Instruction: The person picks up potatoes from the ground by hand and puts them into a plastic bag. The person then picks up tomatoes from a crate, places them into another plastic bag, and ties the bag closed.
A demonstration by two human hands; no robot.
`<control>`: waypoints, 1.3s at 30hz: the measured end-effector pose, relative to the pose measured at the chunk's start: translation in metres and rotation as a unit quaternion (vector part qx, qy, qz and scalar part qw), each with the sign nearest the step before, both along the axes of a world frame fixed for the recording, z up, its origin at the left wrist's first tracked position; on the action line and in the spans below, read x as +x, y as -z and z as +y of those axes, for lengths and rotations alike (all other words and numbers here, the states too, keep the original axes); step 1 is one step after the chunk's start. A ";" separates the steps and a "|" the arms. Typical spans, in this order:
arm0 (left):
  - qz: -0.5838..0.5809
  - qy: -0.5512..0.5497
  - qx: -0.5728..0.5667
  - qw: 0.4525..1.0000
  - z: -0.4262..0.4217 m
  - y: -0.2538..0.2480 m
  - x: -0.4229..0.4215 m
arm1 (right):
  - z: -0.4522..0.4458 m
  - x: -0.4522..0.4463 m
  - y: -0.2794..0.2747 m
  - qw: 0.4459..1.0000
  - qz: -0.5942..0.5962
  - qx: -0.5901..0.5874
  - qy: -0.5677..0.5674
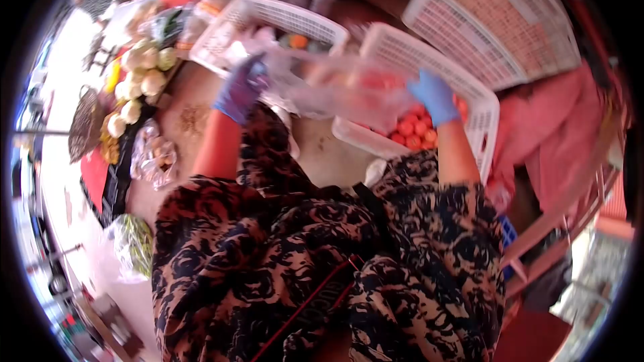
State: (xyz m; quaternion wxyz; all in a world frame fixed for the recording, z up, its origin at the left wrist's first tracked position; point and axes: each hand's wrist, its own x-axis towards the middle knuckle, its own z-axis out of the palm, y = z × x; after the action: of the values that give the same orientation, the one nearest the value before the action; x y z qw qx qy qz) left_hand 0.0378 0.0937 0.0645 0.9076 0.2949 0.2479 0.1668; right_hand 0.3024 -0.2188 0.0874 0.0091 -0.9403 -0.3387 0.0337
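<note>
A clear plastic bag (322, 80) is stretched between my two hands, blurred by motion. My left hand (240, 88), in a blue glove, is closed on the bag's left end. At the right end, my right hand (435, 97), also gloved in blue, grips the bag. Below and behind the bag stands a white plastic crate (488, 117) with red tomatoes (412, 129) in it, close to my right hand. Another white crate (292, 10) lies beyond my left hand, holding plastic bags and an orange item (298, 41).
Pale round vegetables (142, 74) are piled at the left, with a bagged heap (158, 155) on the floor near them. Bagged greens (134, 245) lie lower left. A large crate (496, 20) stands at upper right, above pink cloth (543, 121).
</note>
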 end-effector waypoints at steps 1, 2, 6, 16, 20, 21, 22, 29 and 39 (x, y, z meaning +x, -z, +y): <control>-0.156 0.124 0.009 0.980 0.031 0.001 0.010 | 0.018 0.008 -0.016 0.998 -0.030 0.055 0.030; -0.118 0.045 0.058 0.990 0.039 0.004 0.023 | 0.023 0.026 -0.026 0.985 -0.063 0.160 0.021; -0.079 -0.168 0.215 0.959 0.034 -0.059 0.067 | 0.037 0.054 -0.058 0.913 -0.129 0.388 0.013; 0.097 -0.087 -0.018 0.991 0.039 0.110 0.152 | 0.013 0.154 0.113 0.784 0.455 0.411 0.094; 0.128 0.008 0.107 0.986 0.008 0.108 0.166 | -0.070 0.163 0.239 0.942 0.172 0.203 0.203; 0.166 0.010 0.094 0.982 0.000 0.098 0.171 | -0.067 0.165 0.242 0.939 0.255 0.033 0.230; 0.198 0.012 0.083 0.977 -0.006 0.090 0.181 | -0.063 0.154 0.254 0.952 0.169 0.001 0.257; 0.233 0.201 0.498 0.811 -0.028 0.101 0.184 | -0.011 0.157 0.317 0.892 0.148 -0.058 0.424; 0.196 0.184 0.493 0.828 -0.054 0.101 0.206 | -0.031 0.171 0.325 0.931 0.126 -0.028 0.342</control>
State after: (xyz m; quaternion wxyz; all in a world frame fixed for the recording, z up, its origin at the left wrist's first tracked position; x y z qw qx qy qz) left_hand 0.2437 0.0394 -0.0363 0.5879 0.7697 0.2464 0.0353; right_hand 0.4729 -0.2495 -0.2374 0.0362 -0.9871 0.0085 0.1560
